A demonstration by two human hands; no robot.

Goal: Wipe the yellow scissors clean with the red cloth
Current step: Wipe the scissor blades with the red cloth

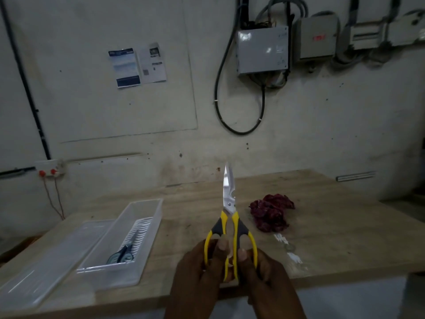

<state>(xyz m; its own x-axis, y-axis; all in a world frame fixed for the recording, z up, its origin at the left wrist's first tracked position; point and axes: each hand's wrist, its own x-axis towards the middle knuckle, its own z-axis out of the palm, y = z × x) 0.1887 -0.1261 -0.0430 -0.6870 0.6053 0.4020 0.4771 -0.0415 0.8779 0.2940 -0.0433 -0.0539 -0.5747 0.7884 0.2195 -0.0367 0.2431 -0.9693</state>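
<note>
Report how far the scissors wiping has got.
Done: the yellow scissors are picked up, blades pointing up and nearly closed. In hand: the left hand and right hand each grip one handle loop above the table edge. Left: all the wiping. The red cloth lies crumpled on the table to the right of the scissors, touched by neither hand.

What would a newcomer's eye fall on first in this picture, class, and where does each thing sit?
First, the yellow scissors, held upright at centre with blades closed and pointing up, the left hand and right hand each gripping one handle loop. Next, the crumpled red cloth on the wooden table just right of them. Left lies a clear plastic tray.
</note>
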